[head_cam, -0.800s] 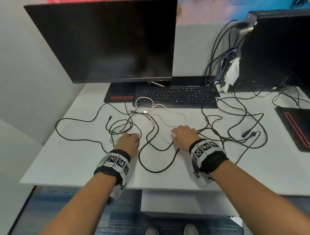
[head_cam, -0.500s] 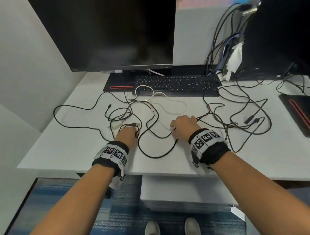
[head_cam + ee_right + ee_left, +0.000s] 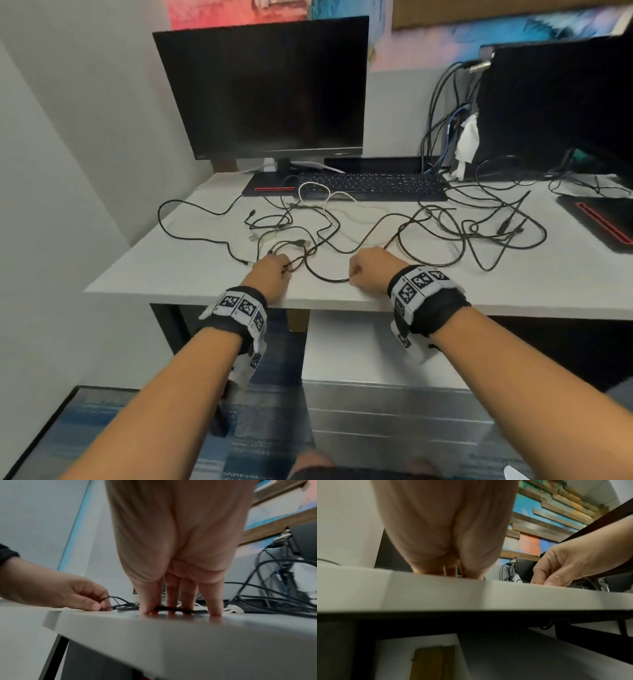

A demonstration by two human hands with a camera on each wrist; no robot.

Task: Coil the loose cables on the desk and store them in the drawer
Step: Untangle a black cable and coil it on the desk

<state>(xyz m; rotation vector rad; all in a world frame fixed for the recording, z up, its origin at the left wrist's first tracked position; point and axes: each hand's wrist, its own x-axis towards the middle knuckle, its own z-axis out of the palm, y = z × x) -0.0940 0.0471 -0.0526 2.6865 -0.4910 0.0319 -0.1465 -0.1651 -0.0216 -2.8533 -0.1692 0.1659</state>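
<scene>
Several loose black cables (image 3: 442, 236) lie tangled across the white desk (image 3: 164, 270), with a white cable (image 3: 342, 196) among them near the keyboard. My left hand (image 3: 270, 274) is at the desk's front edge and pinches a bunch of black cable (image 3: 109, 606) between thumb and fingers. My right hand (image 3: 368, 270) is a little to its right, fingers pointing down onto the desk, with a black cable (image 3: 173, 608) held across them. A loop of that cable (image 3: 325, 278) sags between the two hands. A closed drawer unit (image 3: 383, 404) stands under the desk.
A dark monitor (image 3: 267, 89) and a black keyboard (image 3: 370, 185) stand at the back. A second dark screen (image 3: 555, 102) with plugged-in cables (image 3: 435, 113) is at the right, and a black pad with a red stripe (image 3: 603, 219) lies at the right edge. A wall bounds the left.
Both hands have drawn back toward the desk's front edge, dragging the black cable with them. The head camera has pulled back and now shows the drawer unit.
</scene>
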